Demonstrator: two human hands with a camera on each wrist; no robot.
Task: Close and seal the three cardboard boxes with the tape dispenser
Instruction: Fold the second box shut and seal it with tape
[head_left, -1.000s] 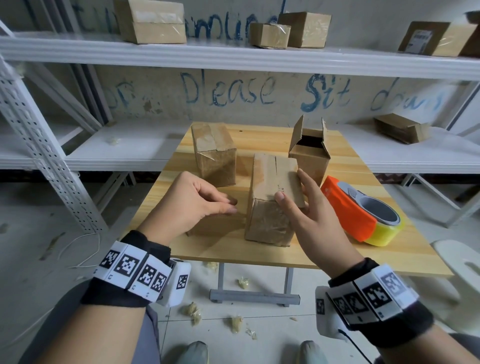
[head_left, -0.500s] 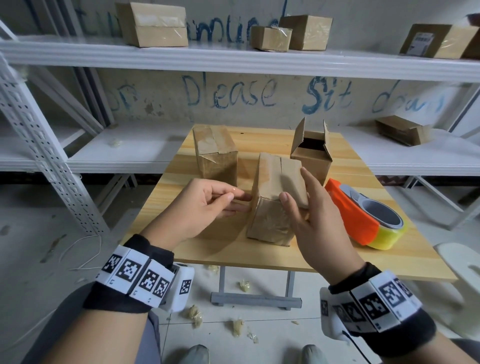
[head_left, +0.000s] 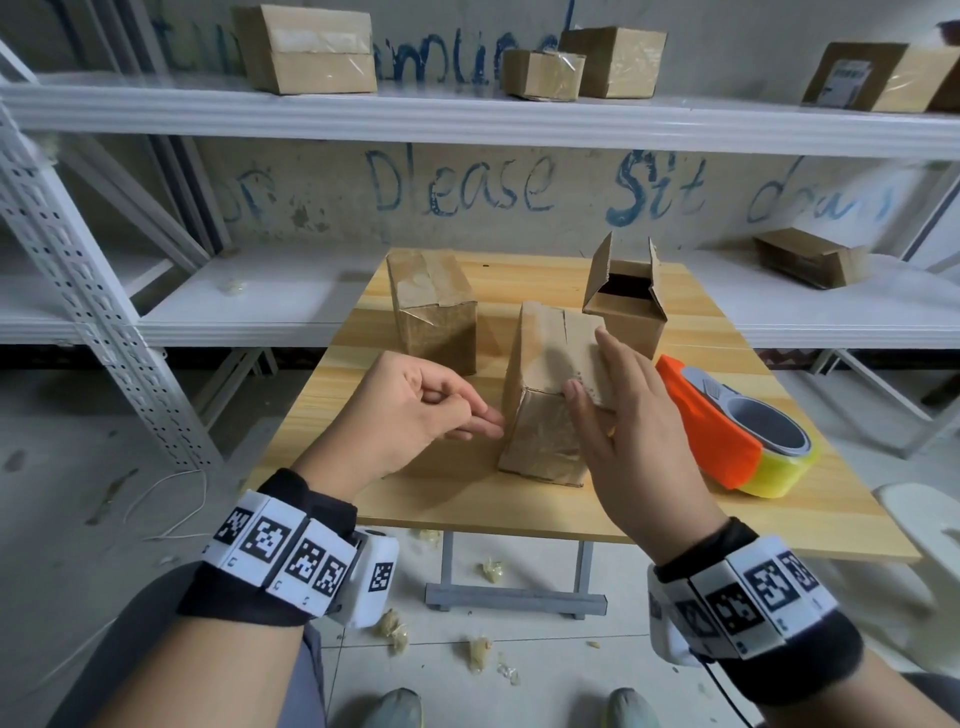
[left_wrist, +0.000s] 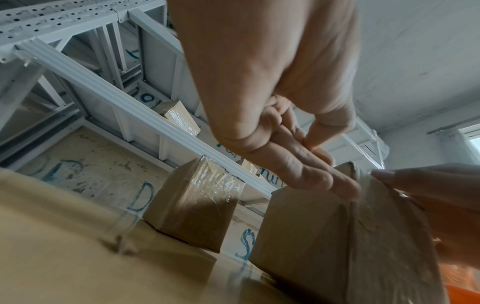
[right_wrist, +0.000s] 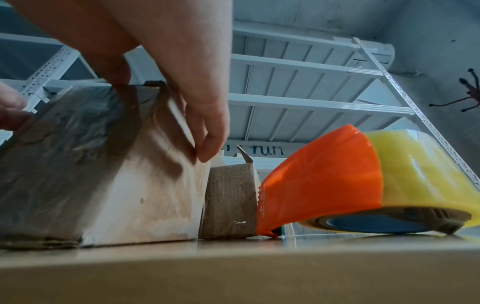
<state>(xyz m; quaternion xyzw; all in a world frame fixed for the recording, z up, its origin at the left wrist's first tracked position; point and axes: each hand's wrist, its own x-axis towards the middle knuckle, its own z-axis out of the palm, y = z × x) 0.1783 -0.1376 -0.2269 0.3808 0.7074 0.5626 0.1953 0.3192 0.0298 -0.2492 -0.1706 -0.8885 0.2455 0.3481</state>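
Observation:
Three cardboard boxes stand on the wooden table (head_left: 457, 499). The left box (head_left: 434, 312) (left_wrist: 200, 209) is closed with clear tape over it. The back-right box (head_left: 628, 322) (right_wrist: 228, 197) has its flaps up and open. My right hand (head_left: 587, 364) (right_wrist: 161, 115) grips the top of the closed middle box (head_left: 540, 441) (left_wrist: 311, 236) (right_wrist: 103, 174), thumb on the near edge and fingers over the right side. My left hand (head_left: 483, 415) (left_wrist: 337, 181) touches the box's upper left edge with two straight fingers, the others curled. The orange tape dispenser (head_left: 717, 436) (right_wrist: 324, 174) with yellow tape lies to the right.
White metal shelving (head_left: 467, 119) behind the table holds several other boxes. A white chair (head_left: 924, 525) stands at the right edge. Crumpled tape scraps (head_left: 478, 654) lie on the floor under the table.
My left hand has moved right until its fingertips reach the middle box's left side. The right hand keeps its grip on the box top.

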